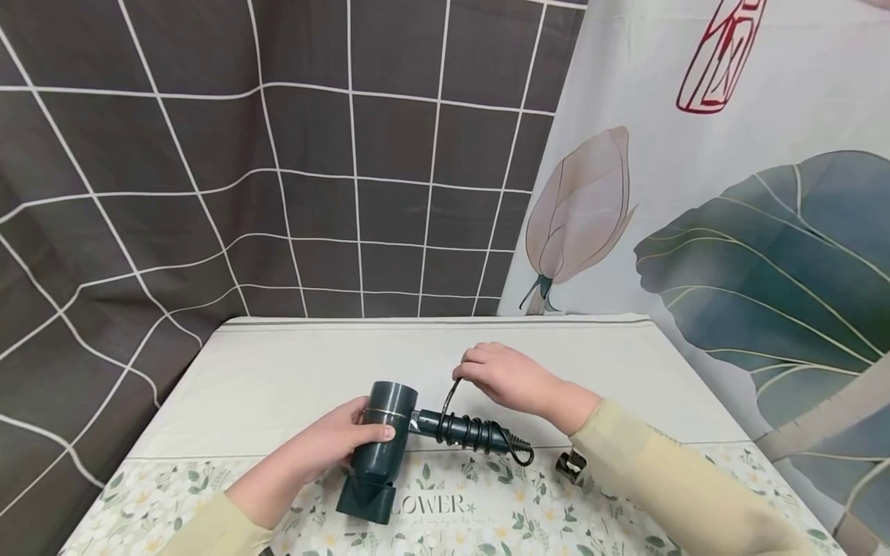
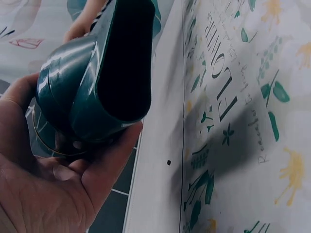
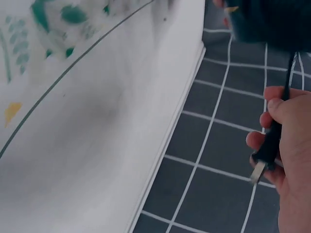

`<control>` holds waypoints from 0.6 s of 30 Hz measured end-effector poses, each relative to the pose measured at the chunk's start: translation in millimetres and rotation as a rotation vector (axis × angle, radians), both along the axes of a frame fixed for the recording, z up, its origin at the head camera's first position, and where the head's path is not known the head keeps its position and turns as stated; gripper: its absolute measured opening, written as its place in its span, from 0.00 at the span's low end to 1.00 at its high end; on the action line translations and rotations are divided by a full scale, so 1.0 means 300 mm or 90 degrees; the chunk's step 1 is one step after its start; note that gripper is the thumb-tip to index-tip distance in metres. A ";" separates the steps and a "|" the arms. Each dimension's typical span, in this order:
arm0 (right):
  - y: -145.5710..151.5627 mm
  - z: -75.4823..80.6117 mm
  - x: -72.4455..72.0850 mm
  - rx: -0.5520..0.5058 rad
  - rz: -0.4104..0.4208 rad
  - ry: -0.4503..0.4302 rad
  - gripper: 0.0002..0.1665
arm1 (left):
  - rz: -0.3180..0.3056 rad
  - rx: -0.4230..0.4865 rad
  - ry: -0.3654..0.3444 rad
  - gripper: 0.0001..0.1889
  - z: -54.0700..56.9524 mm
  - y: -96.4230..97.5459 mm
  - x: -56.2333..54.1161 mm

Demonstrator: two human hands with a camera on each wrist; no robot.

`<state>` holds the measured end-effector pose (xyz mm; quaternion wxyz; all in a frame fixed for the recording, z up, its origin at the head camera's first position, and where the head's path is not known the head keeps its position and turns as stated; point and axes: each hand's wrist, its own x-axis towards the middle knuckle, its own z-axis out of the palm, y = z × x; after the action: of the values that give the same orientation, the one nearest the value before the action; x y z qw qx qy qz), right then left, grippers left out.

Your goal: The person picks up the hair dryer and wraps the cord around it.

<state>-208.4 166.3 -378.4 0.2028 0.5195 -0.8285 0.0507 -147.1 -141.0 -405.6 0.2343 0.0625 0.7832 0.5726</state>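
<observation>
A dark green hair dryer is in my left hand, fingers and thumb round its barrel. Its nozzle faces the left wrist camera, while the handle extends to the right. Several turns of black cord wrap that handle, with a small loop at its end. From the wraps, a free length of cord rises to my right hand. In the right wrist view, the fingers grip the black plug, its metal prongs poking out below them.
Beneath the hands lies a white tabletop cover with a floral, lettered front part. A dark grid curtain hangs behind it, and a flower-printed cloth hangs at the right. A small black device sits beside the right sleeve.
</observation>
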 end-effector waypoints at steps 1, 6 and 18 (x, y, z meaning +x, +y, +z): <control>0.005 -0.001 -0.006 -0.006 -0.003 0.002 0.13 | -0.008 0.007 -0.001 0.41 0.003 -0.001 0.001; 0.018 0.006 -0.020 -0.017 -0.017 0.010 0.18 | -0.037 0.038 -0.005 0.41 0.016 -0.003 0.001; 0.010 -0.003 -0.026 -0.066 -0.039 -0.085 0.17 | -0.052 0.073 -0.007 0.40 0.038 -0.002 0.002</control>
<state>-216.2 169.3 -379.1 0.1754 0.4782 -0.8519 0.1220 -146.4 -141.7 -394.2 0.2579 0.1043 0.7444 0.6070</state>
